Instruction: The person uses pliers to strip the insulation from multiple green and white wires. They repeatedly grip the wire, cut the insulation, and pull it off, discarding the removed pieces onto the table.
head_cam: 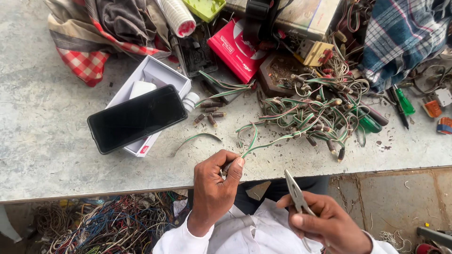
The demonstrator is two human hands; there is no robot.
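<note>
- White sleeves and shirt front sit nearest the lens, cut off by the bottom edge; the person's body is otherwise out of frame.
- Right hand is curled closed around the handles of slim metal pliers; the pointed nose sticks up and away from the body, the handles are mostly buried in the palm.
- Left hand is closed in a pinch, thumb and fingertips pressed on the end of a green-and-white wire. What sits right at the fingertips is too small to make out.
- That wire runs from the pinch up and right across the table edge into the wire tangle, a loose heap of twisted green, white and red strands with small dark cylindrical pieces on the ends.
- Grey table has a worn, speckled top and a thin front lip.
- Below the lip, at left, a second mass of coloured wires lies on the floor, partly hidden by the table.
- Black phone, glossy and dark-screened, rests across an open white box.
- Green-handled screwdriver lies right of the tangle.
- Red packet lies further back, half covered by a strap.
- Checked cloth is bunched at the far left and cropped by the top edge.
</note>
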